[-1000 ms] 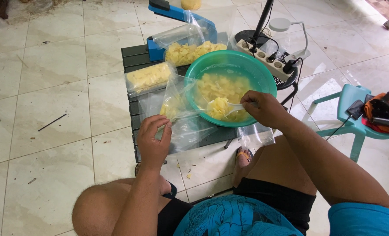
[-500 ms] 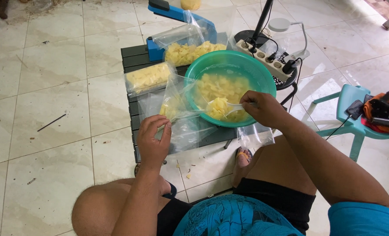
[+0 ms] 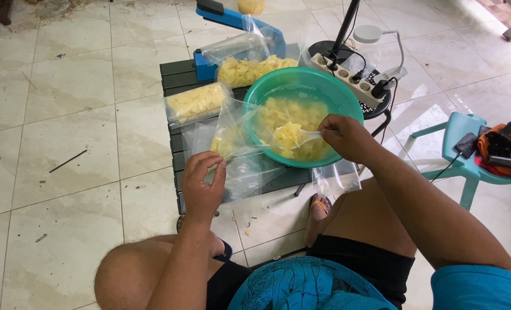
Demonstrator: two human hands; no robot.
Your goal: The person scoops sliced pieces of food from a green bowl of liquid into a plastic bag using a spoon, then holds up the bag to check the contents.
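Head view shows the right hand [image 3: 347, 136] closed on a white spoon [image 3: 301, 136] heaped with yellow chips over the green basin [image 3: 347, 103]. Just left of the spoon, the left hand [image 3: 202, 182] pinches the near edge of a clear plastic bag [image 3: 238, 143], whose mouth faces right, toward the spoon.

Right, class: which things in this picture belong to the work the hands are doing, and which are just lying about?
In use:
- right hand holding a white spoon of yellow chips
- green bowl of chips
- left hand holding the open clear bag

Lying about:
- filled bag
- blue sealer
- power strip
- turquoise chair
- black stick on the floor
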